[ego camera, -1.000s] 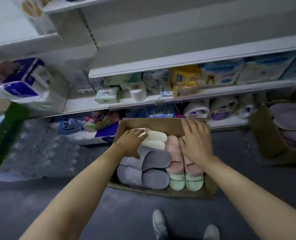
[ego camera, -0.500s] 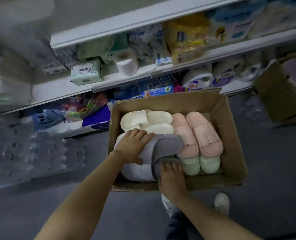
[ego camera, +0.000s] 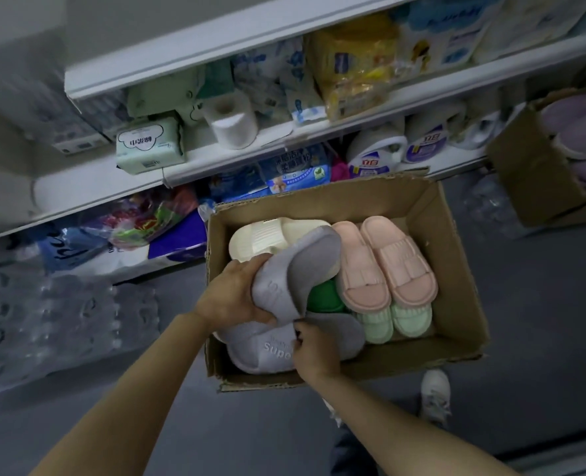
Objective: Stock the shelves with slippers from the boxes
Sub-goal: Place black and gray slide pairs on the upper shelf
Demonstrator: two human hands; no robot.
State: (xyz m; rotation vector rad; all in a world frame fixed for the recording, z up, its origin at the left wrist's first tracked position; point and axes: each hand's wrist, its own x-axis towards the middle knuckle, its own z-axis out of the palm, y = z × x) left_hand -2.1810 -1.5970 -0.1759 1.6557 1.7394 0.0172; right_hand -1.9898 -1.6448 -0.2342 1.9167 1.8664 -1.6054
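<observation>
An open cardboard box (ego camera: 456, 269) sits on the floor below the shelves. Inside lie cream slippers (ego camera: 267, 235), pink slippers (ego camera: 380, 269), pale green slippers (ego camera: 398, 321) and a dark green one (ego camera: 325, 297). My left hand (ego camera: 233, 297) grips one grey slipper (ego camera: 301, 269), lifted and tilted above the box's left side. My right hand (ego camera: 313, 348) holds the second grey slipper (ego camera: 267, 352) at the box's near left corner. The two grey slippers touch.
White shelves (ego camera: 284, 146) hold tissue packs, a toilet roll (ego camera: 231, 125), yellow bags and detergent bottles (ego camera: 374, 156). A second box (ego camera: 538, 173) with purple slippers stands at the right. Shrink-wrapped water bottles (ego camera: 61, 321) lie on the floor at left. My shoe (ego camera: 435, 393) is near the box.
My left hand has raised and tilted the upper grey slipper, uncovering a dark green one beneath. My right hand has closed on the lower grey slipper. The camera has moved closer to the box.
</observation>
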